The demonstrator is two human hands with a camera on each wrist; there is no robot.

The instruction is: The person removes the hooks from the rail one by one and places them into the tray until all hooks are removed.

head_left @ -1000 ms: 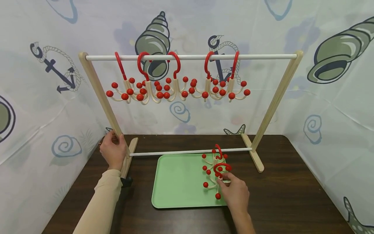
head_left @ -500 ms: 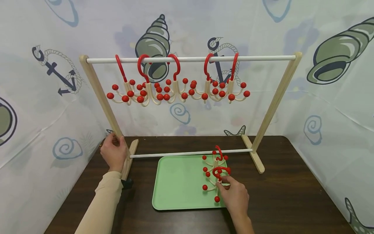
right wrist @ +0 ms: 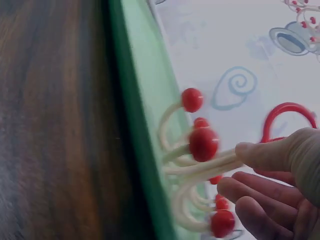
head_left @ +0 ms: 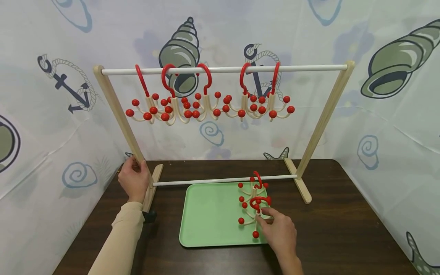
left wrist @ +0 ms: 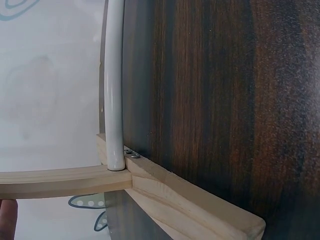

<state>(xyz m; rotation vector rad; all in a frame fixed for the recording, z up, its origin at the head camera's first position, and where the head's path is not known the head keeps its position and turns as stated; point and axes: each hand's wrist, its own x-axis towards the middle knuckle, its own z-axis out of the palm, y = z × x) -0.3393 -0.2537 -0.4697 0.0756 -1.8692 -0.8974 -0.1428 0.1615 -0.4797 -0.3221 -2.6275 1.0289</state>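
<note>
My left hand [head_left: 135, 179] grips the left wooden upright [head_left: 120, 112] of a rack, low down near its foot. On the right side of a green tray [head_left: 209, 214] stands a pale hanger [right wrist: 195, 172] with a red hook and curved arms tipped with red balls. My right hand [head_left: 279, 231] is right at its stem, the thumb tip overlapping it in the right wrist view and the fingers loosely spread below. Just behind it, a second such hanger [head_left: 254, 189] is on the tray. Several matching hangers [head_left: 206, 103] hang by red hooks from the white top rod [head_left: 309, 68].
A white lower rod [head_left: 192, 181] runs between the rack's feet, behind the tray. The right upright [head_left: 324, 118] rises from its wooden foot [head_left: 302, 189] on the dark wood table [head_left: 343, 229]. A patterned cloth [head_left: 388, 126] hangs close behind and at both sides.
The right hand has shifted slightly right from the front hanger's stem while that hanger stays in place. The left hand keeps its grip on the upright. The head view has tilted slightly.
</note>
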